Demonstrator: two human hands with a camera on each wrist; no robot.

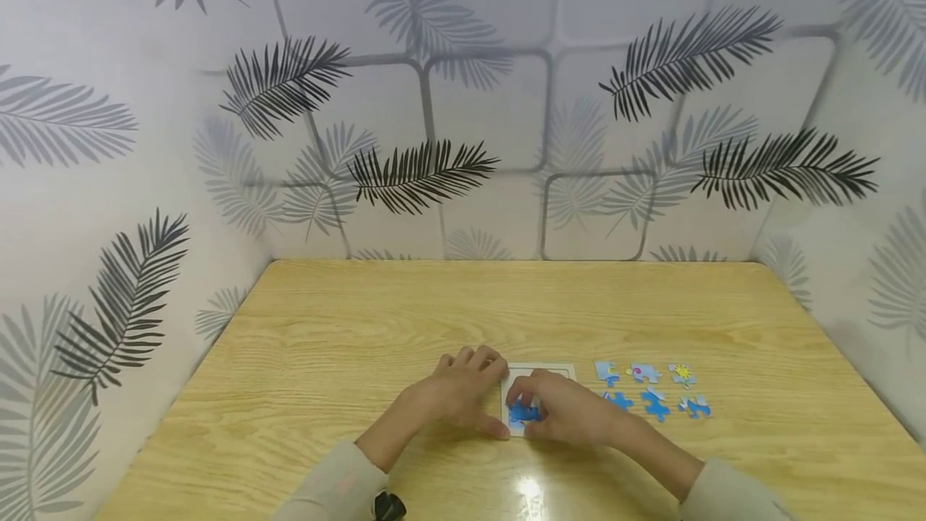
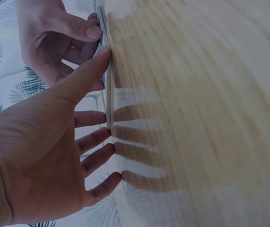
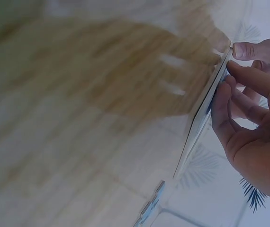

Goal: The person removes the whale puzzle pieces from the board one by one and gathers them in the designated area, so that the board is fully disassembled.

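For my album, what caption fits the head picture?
Two hands fit blue puzzle pieces into a white tray.

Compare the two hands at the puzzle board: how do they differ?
The left hand lies with straight fingers steadying the white puzzle board's left edge; the right hand curls its fingers onto a blue puzzle piece on the board. The left touches no piece. Both rest on the wooden table.

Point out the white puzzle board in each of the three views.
Head: the white puzzle board lies flat on the table, low centre, between both hands.
Left wrist: seen edge-on, a thin strip up the upper left, under the thumb.
Right wrist: edge-on, a slanted strip right of centre.
Shared landmark: the wooden table.
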